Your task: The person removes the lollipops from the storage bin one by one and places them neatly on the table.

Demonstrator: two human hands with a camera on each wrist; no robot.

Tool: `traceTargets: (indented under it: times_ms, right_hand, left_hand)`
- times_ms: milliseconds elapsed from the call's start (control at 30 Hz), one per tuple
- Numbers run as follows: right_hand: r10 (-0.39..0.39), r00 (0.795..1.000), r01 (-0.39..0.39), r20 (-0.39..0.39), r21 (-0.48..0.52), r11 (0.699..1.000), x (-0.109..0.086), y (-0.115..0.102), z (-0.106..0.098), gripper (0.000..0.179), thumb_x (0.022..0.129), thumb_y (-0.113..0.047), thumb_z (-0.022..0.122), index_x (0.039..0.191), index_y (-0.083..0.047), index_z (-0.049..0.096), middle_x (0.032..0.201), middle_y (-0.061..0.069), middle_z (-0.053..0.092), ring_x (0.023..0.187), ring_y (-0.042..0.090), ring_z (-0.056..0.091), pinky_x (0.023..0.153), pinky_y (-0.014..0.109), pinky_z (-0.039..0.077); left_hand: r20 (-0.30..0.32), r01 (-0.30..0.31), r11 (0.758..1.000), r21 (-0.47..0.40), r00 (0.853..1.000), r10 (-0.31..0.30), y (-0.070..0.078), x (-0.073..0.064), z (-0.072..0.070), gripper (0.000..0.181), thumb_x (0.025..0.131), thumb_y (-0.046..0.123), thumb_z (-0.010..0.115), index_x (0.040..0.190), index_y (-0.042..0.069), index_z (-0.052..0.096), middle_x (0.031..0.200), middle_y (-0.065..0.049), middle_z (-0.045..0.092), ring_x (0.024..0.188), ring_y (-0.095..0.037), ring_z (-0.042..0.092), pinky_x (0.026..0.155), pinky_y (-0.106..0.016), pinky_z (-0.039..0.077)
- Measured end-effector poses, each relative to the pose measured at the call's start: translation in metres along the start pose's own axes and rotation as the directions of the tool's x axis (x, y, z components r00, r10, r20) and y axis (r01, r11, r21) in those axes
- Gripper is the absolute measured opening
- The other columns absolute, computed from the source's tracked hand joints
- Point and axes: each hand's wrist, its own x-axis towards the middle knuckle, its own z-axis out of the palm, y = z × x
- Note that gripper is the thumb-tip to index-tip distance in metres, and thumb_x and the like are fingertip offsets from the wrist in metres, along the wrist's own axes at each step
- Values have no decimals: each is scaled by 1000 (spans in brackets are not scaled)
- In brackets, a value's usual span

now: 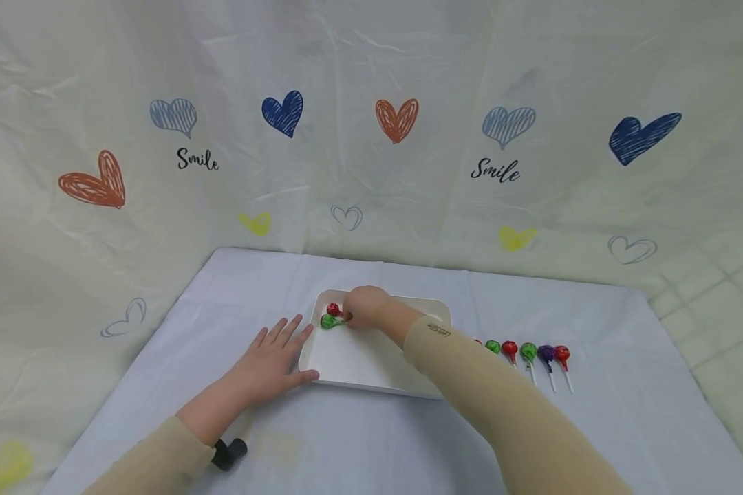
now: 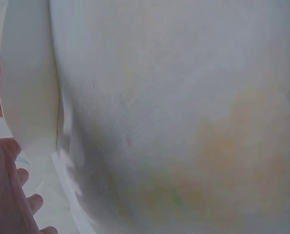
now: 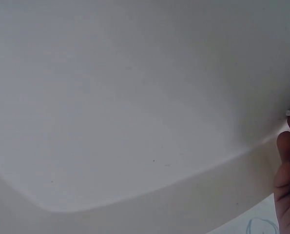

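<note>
A shallow white tray point(image 1: 371, 361) lies on the covered table. Its left edge is touched by my left hand point(image 1: 271, 364), whose fingers are spread and straight; the left wrist view shows this hand beside the tray's outer wall point(image 2: 29, 87). My right hand point(image 1: 368, 307) is over the tray's far left part, fingers curled, pinching the stick end of a green-wrapped lollipop point(image 1: 328, 321). Just behind that one lies a red-wrapped lollipop point(image 1: 333, 309), its stick partly hidden by the hand. In the right wrist view only some fingers point(image 3: 286, 180) show, by the tray wall.
Right of the tray several wrapped lollipops, among them a green one point(image 1: 528, 353), a purple one point(image 1: 546, 354) and a red one point(image 1: 561, 353), lie in a row, partly behind my right sleeve. A black object point(image 1: 230, 454) sits by my left wrist. A heart-printed sheet point(image 1: 347, 158) hangs behind.
</note>
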Motion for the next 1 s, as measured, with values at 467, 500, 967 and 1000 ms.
traceTargets:
  times_ms: [467,500,967,1000]
  right_hand:
    - [-52,998,54,36,-52,997,-37,19,4,20,92,-19,69,72,-21,67,70,-9,56,69,11,46,65,26,42]
    - [-56,998,58,40,-46,997,-42,20,4,20,92,-19,69,72,-22,67,70,-9,56,69,10,46,65,25,42]
    - [-104,994,105,29,-20,994,-86,39,11,18,91,-18,72,73,-21,67,68,-12,54,68,7,45,65,24,41]
    - [-102,994,102,33,1,995,-87,41,11,14,91,-18,72,77,-21,71,70,-12,56,69,7,47,68,24,43]
  left_hand:
    - [9,10,1000,-6,1000,-10,5,0,-2,96,88,71,55,160,18,21,166,-8,9,151,-36,7,118,-61,10]
    - [9,9,1000,-8,1000,-9,6,0,-2,95,88,70,56,159,18,21,166,-8,9,151,-36,8,118,-61,10]
    - [3,-4,1000,0,1000,4,7,-1,-5,96,88,72,53,159,16,22,166,-10,11,151,-37,10,118,-61,12]
    - [0,-7,1000,-3,1000,7,7,0,-5,95,89,71,54,159,15,22,166,-11,12,151,-37,11,118,-62,12]
